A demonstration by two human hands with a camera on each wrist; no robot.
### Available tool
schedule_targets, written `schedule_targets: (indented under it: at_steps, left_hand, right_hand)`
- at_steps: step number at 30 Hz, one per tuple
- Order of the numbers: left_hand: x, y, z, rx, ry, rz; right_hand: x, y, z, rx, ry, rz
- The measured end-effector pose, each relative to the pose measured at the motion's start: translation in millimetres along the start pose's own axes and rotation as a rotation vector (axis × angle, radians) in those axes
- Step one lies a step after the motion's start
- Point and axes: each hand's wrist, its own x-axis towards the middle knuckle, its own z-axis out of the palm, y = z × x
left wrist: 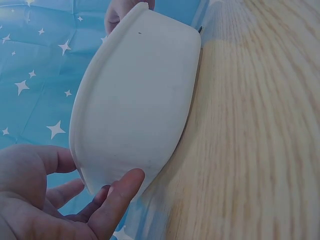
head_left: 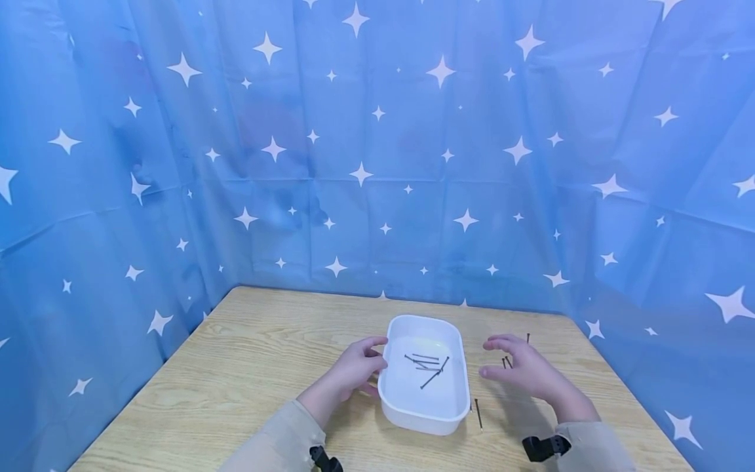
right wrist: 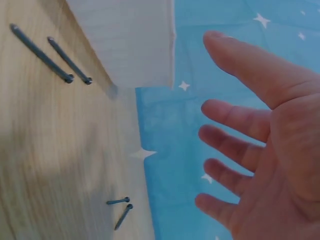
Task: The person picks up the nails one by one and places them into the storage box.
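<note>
A white rectangular plastic tray (head_left: 423,421) stands on the table, with several thin dark nails (head_left: 430,380) lying loose on its floor. At its left side is my left hand (head_left: 356,366), fingertips right at the rim. In the left wrist view the thumb (left wrist: 122,197) lies along the outer wall, fairly straight. My right hand (head_left: 525,370) hovers to the right of the tray, apart from it. Its fingers and thumb are spread with nothing between them, as the right wrist view also shows.
Two nails (right wrist: 42,53) lie on the wooden table (head_left: 265,341) close to the tray's right wall. More nails (right wrist: 123,215) are scattered farther right, partly behind the right hand in the head view. A blue star-patterned curtain (head_left: 377,144) surrounds the table's back and sides.
</note>
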Motion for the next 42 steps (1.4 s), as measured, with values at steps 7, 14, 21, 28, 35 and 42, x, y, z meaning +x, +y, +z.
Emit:
schedule_targets:
  at_steps: [7, 14, 21, 28, 35, 42]
  left_hand:
    - [-0.3, 0.5, 0.1, 0.0, 0.001, 0.004]
    - [-1.5, 0.9, 0.8, -0.003, 0.0, 0.0]
    - [0.6, -1.6, -0.1, -0.002, 0.001, 0.002]
    - [1.2, -2.2, -0.8, -0.006, -0.004, -0.002]
    - [3.0, -3.0, -1.0, -0.009, -0.004, -0.003]
    - [2.5, -3.2, -0.9, -0.01, -0.004, 0.002]
  right_hand:
    - [-5.0, 3.1, 6.6, -0.03, -0.021, 0.012]
    - [-10.0, 6.3, 13.3, -0.032, -0.029, 0.026]
    - [-13.4, 7.4, 17.4, -0.033, -0.048, 0.041]
    - [-15.2, 10.7, 21.3, -0.073, -0.08, 0.072]
    - [-15.7, 12.0, 25.3, -0.079, -0.13, 0.092]
    - [-15.1, 10.8, 30.4, -0.081, -0.153, 0.094]
